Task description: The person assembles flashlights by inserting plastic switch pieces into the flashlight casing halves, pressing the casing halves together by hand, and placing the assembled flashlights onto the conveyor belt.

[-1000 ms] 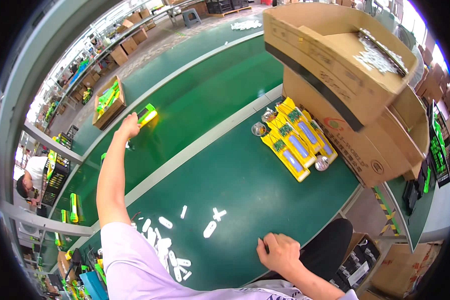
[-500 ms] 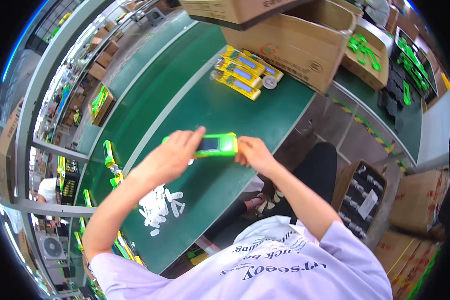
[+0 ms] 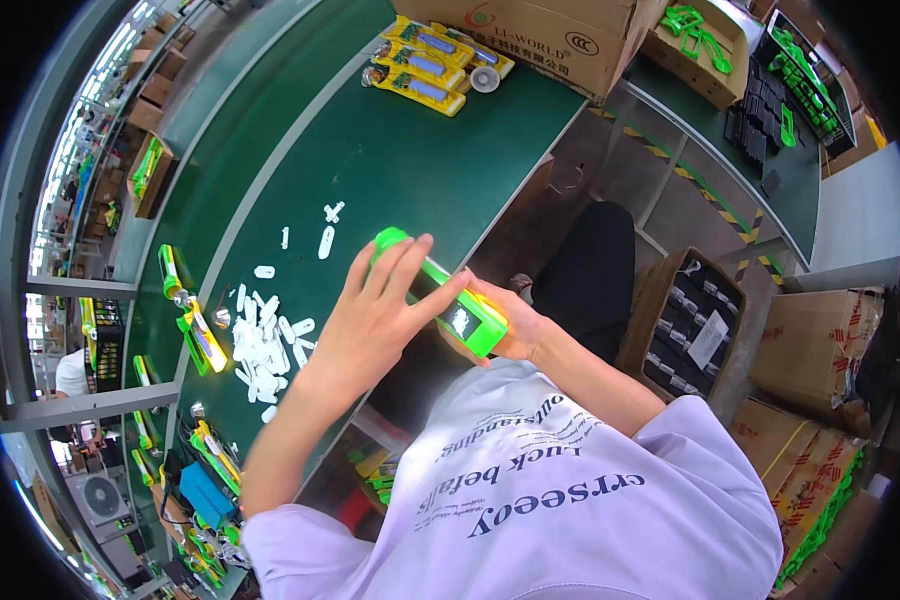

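A long green-and-yellow flashlight casing [image 3: 487, 338] is held between my hands, tilted, over the table's near edge. Its near end shows a dark panel with a white glare. My left hand [image 3: 375, 305] lies across the upper part, fingers bent over it and thumb stretched along it. Beneath and beside the lower end, my right hand [image 3: 522, 332] wraps around the yellow side; its fingertips are partly hidden. Left of my hands, a heap of small white plastic pieces [image 3: 262, 350] lies on the green table [image 3: 390, 170], with a few loose white strips [image 3: 326, 241] farther off.
Yellow casings with blue cells [image 3: 422, 66] and a round silver reflector [image 3: 484, 79] sit by a large cardboard box [image 3: 540, 30]. Green-and-yellow flashlight parts [image 3: 202, 340] line the left. At right stand a box of dark parts [image 3: 685, 320] and taped cartons [image 3: 815, 345].
The casing has come nearer my body and turned from level to tilted. My right hand has shifted from its end to underneath. The view has moved, showing more white pieces.
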Demonstrator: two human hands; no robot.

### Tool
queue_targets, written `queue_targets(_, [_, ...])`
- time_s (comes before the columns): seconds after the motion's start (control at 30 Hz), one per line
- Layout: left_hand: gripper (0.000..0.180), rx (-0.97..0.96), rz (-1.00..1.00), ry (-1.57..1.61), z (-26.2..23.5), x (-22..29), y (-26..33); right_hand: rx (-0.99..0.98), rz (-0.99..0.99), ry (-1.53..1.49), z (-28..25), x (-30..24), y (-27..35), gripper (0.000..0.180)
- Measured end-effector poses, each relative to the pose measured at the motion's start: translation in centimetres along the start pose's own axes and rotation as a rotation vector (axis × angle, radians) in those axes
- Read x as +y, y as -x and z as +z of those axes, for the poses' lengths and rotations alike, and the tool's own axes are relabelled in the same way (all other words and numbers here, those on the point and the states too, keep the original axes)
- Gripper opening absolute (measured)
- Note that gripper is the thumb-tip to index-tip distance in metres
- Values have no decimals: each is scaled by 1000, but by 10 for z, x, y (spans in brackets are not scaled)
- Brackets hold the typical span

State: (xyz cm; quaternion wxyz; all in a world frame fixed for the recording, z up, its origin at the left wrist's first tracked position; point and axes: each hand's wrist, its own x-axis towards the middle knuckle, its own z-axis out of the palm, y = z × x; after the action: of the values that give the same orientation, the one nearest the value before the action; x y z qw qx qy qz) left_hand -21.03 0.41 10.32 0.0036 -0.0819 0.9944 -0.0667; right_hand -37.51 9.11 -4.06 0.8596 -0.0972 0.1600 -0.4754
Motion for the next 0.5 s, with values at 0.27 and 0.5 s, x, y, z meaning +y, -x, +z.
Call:
queue_targets(0.27, [48, 612, -748, 848, 45, 57, -1, 158, -148, 241, 18, -2, -2, 46])
queue_targets(0.5, [67, 800, -1094, 1182, 57, 74, 5, 209, -321, 403, 21, 27, -11, 47])
